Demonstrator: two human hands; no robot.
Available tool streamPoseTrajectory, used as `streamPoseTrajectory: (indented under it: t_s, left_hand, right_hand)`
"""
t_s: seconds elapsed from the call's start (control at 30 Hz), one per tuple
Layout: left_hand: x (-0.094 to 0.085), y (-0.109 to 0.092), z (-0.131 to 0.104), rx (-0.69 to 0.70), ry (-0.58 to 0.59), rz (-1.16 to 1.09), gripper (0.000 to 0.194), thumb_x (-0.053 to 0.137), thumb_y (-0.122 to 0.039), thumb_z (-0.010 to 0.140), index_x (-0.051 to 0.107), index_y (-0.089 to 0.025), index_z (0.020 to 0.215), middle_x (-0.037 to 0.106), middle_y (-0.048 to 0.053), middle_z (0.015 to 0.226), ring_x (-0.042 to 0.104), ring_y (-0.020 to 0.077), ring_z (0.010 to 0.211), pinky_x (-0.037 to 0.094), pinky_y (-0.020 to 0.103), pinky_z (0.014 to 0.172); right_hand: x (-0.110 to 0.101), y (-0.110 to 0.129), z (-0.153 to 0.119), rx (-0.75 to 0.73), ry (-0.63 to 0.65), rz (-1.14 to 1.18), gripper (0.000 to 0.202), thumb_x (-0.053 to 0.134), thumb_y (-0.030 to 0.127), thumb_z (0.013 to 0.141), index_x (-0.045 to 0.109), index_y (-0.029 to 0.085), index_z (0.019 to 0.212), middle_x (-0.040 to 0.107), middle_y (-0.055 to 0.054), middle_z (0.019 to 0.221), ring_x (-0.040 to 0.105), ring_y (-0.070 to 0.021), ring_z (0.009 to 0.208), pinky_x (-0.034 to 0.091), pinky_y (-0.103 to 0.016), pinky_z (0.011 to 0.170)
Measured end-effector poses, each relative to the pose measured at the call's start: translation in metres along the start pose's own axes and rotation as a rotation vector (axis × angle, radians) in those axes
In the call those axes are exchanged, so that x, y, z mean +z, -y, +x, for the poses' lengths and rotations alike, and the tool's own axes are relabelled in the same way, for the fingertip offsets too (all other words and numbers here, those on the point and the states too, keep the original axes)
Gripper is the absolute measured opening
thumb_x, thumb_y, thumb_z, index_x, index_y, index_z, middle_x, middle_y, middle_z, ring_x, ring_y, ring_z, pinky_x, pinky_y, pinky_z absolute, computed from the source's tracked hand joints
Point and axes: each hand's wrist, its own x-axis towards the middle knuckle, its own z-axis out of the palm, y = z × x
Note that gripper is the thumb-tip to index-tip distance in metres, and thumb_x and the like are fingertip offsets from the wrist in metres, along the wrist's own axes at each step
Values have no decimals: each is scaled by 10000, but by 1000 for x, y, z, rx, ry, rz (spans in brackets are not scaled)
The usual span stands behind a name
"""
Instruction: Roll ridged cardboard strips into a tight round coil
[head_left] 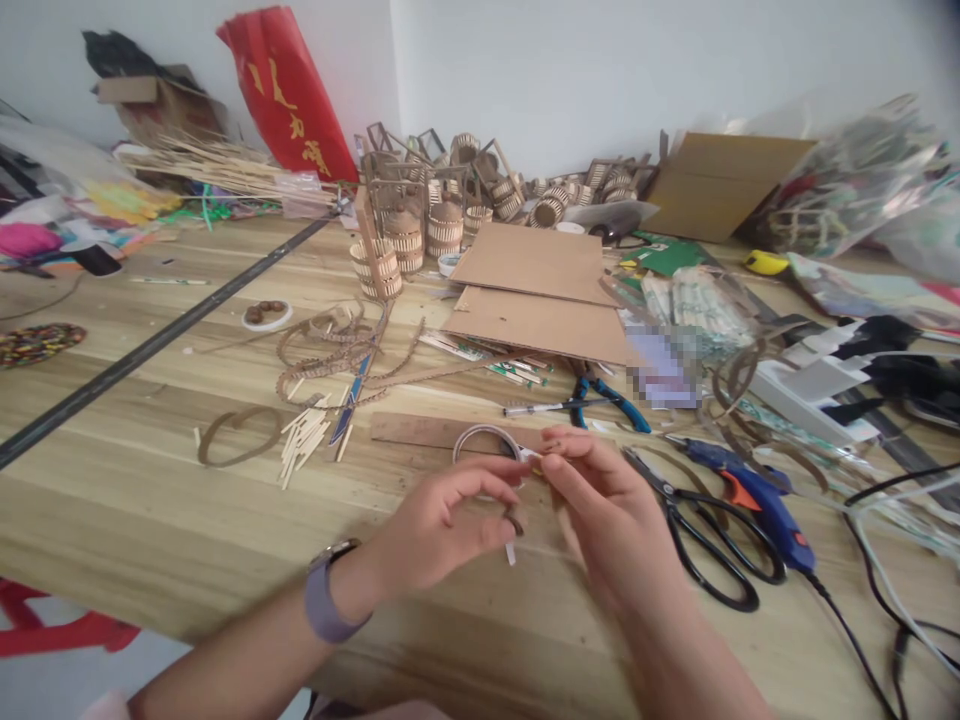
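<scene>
Over the near middle of the wooden table, my left hand (pixel 442 525) is curved, its fingertips close to a small dark brown piece (pixel 514 520). My right hand (pixel 611 510) pinches something small near its thumb and index fingertips; its shape is too small to make out. Just behind the hands lies a roll of tape (pixel 480 436), partly hidden by my left fingers. A brown flat strip (pixel 412 431) runs behind the roll. Black scissors (pixel 720 545) rest right of my right hand, beside a blue glue gun (pixel 772 505).
Thin sticks (pixel 301 440) and coiled brown strips (pixel 330 350) lie left of centre. Cardboard sheets (pixel 540 265), blue pliers (pixel 615 400) and small woven baskets (pixel 375 265) are farther back. A white power strip (pixel 810 385) and cables occupy the right side.
</scene>
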Motion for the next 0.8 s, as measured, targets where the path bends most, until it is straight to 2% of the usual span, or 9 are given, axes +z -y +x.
streamPoseTrajectory:
  t_s: [0.1, 0.2, 0.27, 0.33, 0.43, 0.53, 0.6, 0.67, 0.8]
  left_hand:
    - [6, -1, -2, -44, 101, 52, 57, 660, -223, 851, 687, -187, 885, 671, 75, 1156, 595, 229, 1144, 440, 365, 1004]
    - [8, 0, -3, -162, 50, -43, 119, 665, -273, 845, 665, -163, 891, 679, 55, 948, 637, 198, 949, 485, 316, 875]
    - [7, 0, -3, -229, -19, -163, 168, 685, -306, 829, 644, -154, 889, 665, 37, 886, 646, 174, 852, 497, 288, 809]
    - [4, 0, -2, -264, -82, -225, 201, 705, -323, 814, 641, -150, 896, 661, 19, 818, 640, 146, 769, 494, 257, 753]
    - [-2, -1, 2, -259, -220, -220, 216, 712, -326, 807, 662, -145, 912, 655, 3, 724, 604, 117, 700, 473, 214, 684]
    - [-7, -3, 6, -238, -352, -245, 267, 730, -355, 771, 665, -137, 911, 625, -15, 653, 544, 90, 585, 438, 185, 555]
    - [-9, -3, 8, -260, -367, -244, 310, 727, -379, 759, 655, -132, 930, 578, -41, 572, 470, 68, 476, 376, 170, 453]
    - [-10, -4, 8, -314, -310, -204, 322, 700, -391, 776, 646, -130, 957, 524, -67, 504, 399, 53, 403, 319, 162, 393]
    - [-7, -4, 4, -380, -190, -112, 296, 676, -368, 784, 647, -134, 963, 529, -58, 563, 395, 48, 409, 323, 154, 366]
  right_hand:
    - [16, -6, -6, 341, 24, 362, 255, 819, 441, 673, 687, 235, 745, 708, -50, 997, 636, -233, 1029, 521, -334, 819]
    - [22, -3, -9, 470, 115, 384, 310, 803, 480, 675, 711, 230, 835, 734, -51, 982, 665, -217, 933, 529, -323, 777]
    - [12, 1, -6, 369, 181, 168, 348, 717, 506, 754, 703, 234, 970, 740, -66, 995, 681, -224, 893, 538, -343, 758]
    - [-12, 3, -1, 131, 188, -239, 352, 645, 457, 804, 669, 243, 1082, 741, -77, 1027, 688, -250, 923, 538, -390, 815]
    - [-69, -5, 1, -99, -42, -915, 297, 509, 372, 843, 680, 217, 1030, 742, -122, 974, 687, -324, 951, 525, -472, 843]
    - [-129, -27, -6, -13, -116, -1236, 293, 463, 291, 852, 660, 214, 1055, 745, -117, 903, 719, -310, 853, 556, -424, 764]
    - [-156, -43, -13, 69, 47, -1369, 291, 518, 287, 801, 670, 211, 1038, 743, -128, 897, 723, -325, 781, 562, -429, 702]
    - [-169, -54, -20, 43, 82, -1449, 344, 516, 290, 796, 657, 181, 1090, 725, -171, 1003, 715, -354, 834, 556, -463, 742]
    - [-166, -59, -29, 72, -8, -1470, 431, 488, 306, 805, 593, 90, 1162, 709, -240, 1008, 700, -384, 879, 538, -494, 785]
